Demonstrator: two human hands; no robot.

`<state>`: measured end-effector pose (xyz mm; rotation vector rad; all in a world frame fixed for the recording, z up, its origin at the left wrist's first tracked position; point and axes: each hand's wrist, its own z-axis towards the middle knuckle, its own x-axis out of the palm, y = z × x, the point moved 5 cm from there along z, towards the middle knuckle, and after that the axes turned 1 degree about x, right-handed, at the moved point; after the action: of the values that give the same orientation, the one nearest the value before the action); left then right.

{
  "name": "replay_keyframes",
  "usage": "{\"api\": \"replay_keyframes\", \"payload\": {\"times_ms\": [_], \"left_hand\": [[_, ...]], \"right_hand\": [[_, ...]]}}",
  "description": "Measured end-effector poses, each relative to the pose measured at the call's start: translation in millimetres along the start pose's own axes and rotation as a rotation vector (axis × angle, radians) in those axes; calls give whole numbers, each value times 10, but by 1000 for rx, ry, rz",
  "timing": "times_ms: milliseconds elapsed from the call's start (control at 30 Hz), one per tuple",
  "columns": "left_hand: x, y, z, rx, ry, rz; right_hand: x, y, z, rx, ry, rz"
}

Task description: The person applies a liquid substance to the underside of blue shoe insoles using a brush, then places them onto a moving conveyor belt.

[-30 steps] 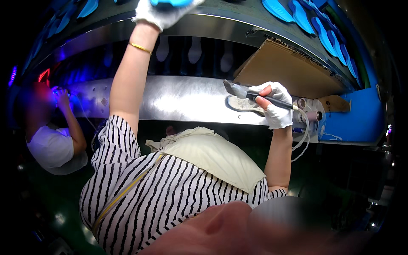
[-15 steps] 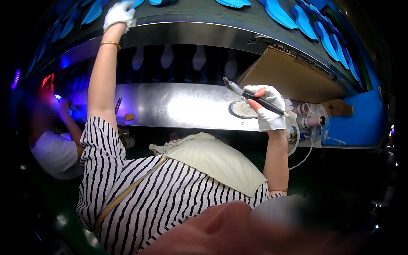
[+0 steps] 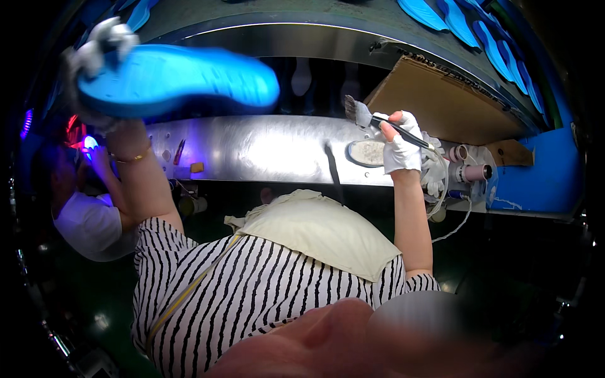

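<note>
A blue shoe sole (image 3: 183, 79), smeared by motion, is raised at the upper left above the metal worktop. My left hand (image 3: 101, 60), in a white glove, grips it by one end, and the fingers are blurred. To the right, my right hand (image 3: 402, 142) wears a white glove with bare fingertips. It is closed round the black handle of a brush (image 3: 362, 114) that has a tube at its rear end. The bristles point up and left, touching nothing. Below the brush, an oval pad in a shallow dish (image 3: 367, 153) lies on the worktop.
Blue soles (image 3: 435, 14) lie on the dark conveyor belt (image 3: 265, 14) at the far side. A cardboard box piece (image 3: 435, 101) leans at the right, near pink-and-white cylinders (image 3: 472, 172). A small yellow block (image 3: 197, 167) sits on the worktop's left part. At far left works another person (image 3: 91, 217).
My left hand has come back from the conveyor belt with a blue sole in it. My right hand with the brush has shifted slightly, and the brush points more upward.
</note>
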<state>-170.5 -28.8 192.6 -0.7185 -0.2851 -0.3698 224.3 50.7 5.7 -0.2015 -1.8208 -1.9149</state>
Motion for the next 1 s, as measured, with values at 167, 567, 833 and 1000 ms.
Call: {"api": "replay_keyframes", "payload": {"times_ms": [167,567,833,1000], "left_hand": [[443,1443,-747,-677,-121,-432],[1206,2352,-1506,-844,-503,-629],[1191,2452,-1532,-870,-490,-502],[1043,2506,-1550,-893,-410,-565]], "right_hand": [[145,34,-6,-12,29,-81],[628,325,-5,-475,15,-551],[652,187,-163,-278,72,-546],[761,95,-375,-431,262,-578]]}}
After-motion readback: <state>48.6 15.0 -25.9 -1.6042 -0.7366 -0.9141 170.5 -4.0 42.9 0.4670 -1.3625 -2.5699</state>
